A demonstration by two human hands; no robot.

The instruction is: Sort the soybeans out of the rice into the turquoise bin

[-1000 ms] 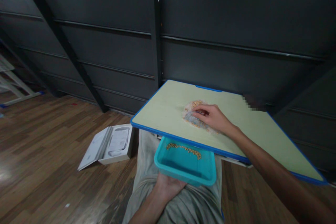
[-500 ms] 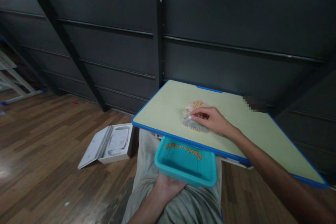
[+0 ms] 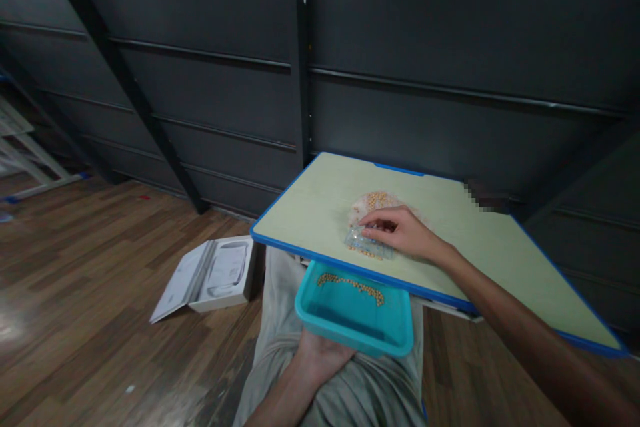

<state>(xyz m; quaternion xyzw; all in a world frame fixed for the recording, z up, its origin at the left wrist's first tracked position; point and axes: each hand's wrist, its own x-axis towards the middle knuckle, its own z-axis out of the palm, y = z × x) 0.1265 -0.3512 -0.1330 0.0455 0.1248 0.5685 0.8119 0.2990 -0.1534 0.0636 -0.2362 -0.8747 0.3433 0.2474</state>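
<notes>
Pinched clear plastic (image 3: 355, 239), right hand (image 3: 407, 232); had beans (image 3: 374, 294) in teal tray (image 3: 350, 335), others behind counter's (image 3: 315, 197) front edge; couldn't tell left grip (image 3: 324, 355).

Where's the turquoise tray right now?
In the head view, the turquoise tray is low and slightly right of centre, just below the near edge of the table, with the left hand under its near side.

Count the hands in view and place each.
2: the right hand holding clear plastic over the pale green tabletop, the left hand under the turquoise tray, partly hidden.
</notes>
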